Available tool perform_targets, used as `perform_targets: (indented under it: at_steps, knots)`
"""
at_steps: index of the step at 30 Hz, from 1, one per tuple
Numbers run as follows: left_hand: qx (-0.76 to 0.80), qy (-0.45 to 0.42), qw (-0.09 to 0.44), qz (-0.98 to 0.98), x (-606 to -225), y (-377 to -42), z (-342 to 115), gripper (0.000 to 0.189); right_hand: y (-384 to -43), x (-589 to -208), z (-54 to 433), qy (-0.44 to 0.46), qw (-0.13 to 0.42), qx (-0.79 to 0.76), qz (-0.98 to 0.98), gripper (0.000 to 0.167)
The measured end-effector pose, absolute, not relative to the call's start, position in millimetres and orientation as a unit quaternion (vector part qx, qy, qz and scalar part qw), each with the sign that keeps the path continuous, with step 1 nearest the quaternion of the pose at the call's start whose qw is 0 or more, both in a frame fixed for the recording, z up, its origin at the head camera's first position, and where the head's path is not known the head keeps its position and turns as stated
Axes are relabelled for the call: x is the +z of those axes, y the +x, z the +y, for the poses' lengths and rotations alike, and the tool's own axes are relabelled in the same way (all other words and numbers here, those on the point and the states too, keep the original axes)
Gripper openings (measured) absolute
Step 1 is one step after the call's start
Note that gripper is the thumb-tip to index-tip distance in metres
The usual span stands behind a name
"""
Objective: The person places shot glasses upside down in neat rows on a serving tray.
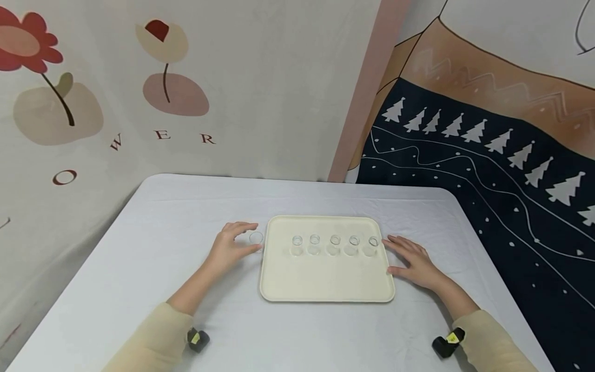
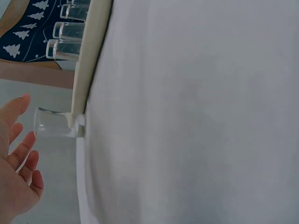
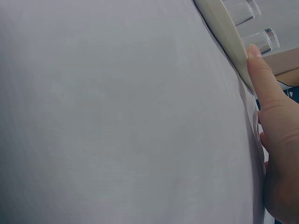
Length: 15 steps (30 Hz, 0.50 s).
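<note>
A clear glass cup [image 2: 57, 123] stands upright on the table, close beside the left end of a cream tray [image 1: 321, 287]. My left hand [image 1: 229, 245] is spread around this cup, thumb on the near side and fingers on the far side. In the left wrist view a gap shows between thumb and cup, while one fingertip is right at its rim. On the tray, several small clear glasses [image 1: 333, 246] stand in a row. My right hand [image 1: 415, 262] is at the tray's right edge, fingers extended, with its thumb [image 3: 262, 77] against the rim.
A white cloth [image 1: 325, 336] covers the table. Behind it hangs a pale curtain [image 1: 269, 93] with flower prints, and a dark fabric with white trees [image 1: 446, 155] hangs at the right. Each sleeve has a small black device [image 1: 198, 340] near its cuff.
</note>
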<state>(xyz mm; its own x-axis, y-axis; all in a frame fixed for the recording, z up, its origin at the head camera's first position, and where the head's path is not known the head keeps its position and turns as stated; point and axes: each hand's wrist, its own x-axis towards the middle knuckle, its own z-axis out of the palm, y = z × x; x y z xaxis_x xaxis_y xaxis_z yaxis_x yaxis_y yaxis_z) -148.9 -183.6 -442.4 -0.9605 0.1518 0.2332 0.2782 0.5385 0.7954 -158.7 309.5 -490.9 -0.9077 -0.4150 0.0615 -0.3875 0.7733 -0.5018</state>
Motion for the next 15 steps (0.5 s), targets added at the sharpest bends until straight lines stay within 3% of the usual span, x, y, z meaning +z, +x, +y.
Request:
perform_targets:
  at_steps: [15]
  knots:
    - [-0.468,-0.122,0.04,-0.874,-465,-157,-197,0.052,-158,-490,309,-0.219,0.025,-0.265,0.939,0.076]
